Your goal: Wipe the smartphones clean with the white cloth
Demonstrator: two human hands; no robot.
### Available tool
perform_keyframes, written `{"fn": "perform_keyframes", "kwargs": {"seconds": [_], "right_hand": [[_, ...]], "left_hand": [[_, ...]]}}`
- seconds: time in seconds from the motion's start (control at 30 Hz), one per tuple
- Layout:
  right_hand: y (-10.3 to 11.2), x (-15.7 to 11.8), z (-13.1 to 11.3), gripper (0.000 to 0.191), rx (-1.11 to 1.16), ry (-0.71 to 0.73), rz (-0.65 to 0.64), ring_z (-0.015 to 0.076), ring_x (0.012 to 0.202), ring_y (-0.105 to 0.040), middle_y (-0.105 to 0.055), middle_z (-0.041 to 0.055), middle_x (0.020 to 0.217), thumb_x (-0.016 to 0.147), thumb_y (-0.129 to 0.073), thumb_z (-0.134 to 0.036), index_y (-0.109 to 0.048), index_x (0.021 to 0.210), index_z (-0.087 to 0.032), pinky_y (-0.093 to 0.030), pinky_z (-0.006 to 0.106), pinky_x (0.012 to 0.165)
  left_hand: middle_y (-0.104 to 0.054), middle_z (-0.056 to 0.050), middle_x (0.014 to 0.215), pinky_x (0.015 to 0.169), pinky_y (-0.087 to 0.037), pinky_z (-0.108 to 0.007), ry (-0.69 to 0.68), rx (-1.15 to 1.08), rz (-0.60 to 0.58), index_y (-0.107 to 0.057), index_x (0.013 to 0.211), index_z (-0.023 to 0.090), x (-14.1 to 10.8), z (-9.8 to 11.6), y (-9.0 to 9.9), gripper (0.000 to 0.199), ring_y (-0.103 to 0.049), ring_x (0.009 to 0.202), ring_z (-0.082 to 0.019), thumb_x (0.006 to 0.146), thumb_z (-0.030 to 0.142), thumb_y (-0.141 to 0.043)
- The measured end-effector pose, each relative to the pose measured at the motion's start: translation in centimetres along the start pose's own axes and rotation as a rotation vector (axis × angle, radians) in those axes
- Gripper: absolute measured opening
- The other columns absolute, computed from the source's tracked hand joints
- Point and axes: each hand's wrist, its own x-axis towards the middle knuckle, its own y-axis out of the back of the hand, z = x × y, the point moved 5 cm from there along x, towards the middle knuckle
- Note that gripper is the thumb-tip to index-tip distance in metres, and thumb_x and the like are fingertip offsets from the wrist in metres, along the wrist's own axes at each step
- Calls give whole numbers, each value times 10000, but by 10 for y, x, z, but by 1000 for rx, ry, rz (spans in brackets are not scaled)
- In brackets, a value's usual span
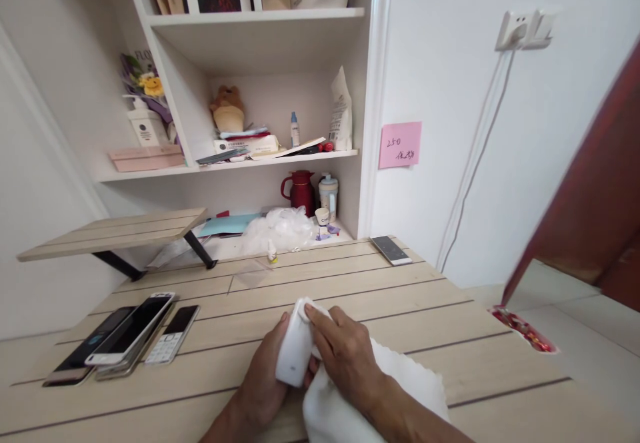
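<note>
Phone (293,355) clasped along its left side by left hand (264,378), over table (200,393); long axis running away, leaning slightly right; pressed at far end through cloth (416,380) pinched in right hand (350,351).

White shelves (257,17) beside a striped desk (435,320)

The shelves meet a white wall (440,83), softly lit, carrying a socket (511,28) and a pink note (400,144). A low wooden riser (120,226) on black legs (200,250) stands at the desk's far left. Pale floor tiles (585,336) show at right, near a dark red panel (595,183), possibly a door, though blurred.
</note>
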Motion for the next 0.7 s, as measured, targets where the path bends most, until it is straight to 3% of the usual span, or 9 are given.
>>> {"fn": "perform_keyframes", "kwargs": {"seconds": [0.2, 0.37, 0.43, 0.6, 0.7], "right_hand": [[-8, -4, -16, 330, 79, 175, -223, 145, 585, -494, -545, 4, 758, 887, -559, -172, -596, 1208, -239, -388, 245, 550], [-2, 1, 3, 332, 27, -60, -59, 128, 569, -494, -516, 23, 797, 977, -436, -199, -581, 1267, -268, -370, 227, 528], [-1, 1, 5, 325, 38, -115, -63, 126, 576, -500, -509, 31, 826, 983, -425, -216, -591, 1256, -274, -375, 226, 528], [-2, 1, -15, 336, 132, 66, -206, 151, 662, -533, -533, 40, 888, 901, -505, -190, -611, 1203, -291, -409, 232, 563], [-2, 2, -10, 358, 92, 14, -152, 145, 651, -532, -532, 33, 874, 900, -514, -175, -605, 1225, -293, -415, 227, 567]], "left_hand": [[-687, -39, 633, 510, -451, -262, -47, -92, 108, -653, 873, 160, -1, 4, 10, 372, -613, 505, -166, 882, 515, -543], [-701, -129, 634, 503, -469, -269, 11, 13, 9, -678, 845, 79, 0, 1, 1, 592, -627, 508, -186, 895, 611, -425], [-710, -137, 648, 492, -469, -274, 27, 22, 11, -683, 882, 69, 1, 1, 1, 606, -625, 499, -189, 890, 619, -427], [-737, -77, 746, 577, -498, -258, -15, -137, 148, -667, 930, 142, 0, 5, 9, 349, -656, 610, -168, 866, 476, -590], [-720, -87, 691, 547, -481, -265, -4, -76, 76, -674, 854, 132, 0, 4, 4, 415, -633, 561, -171, 886, 521, -531]]}}
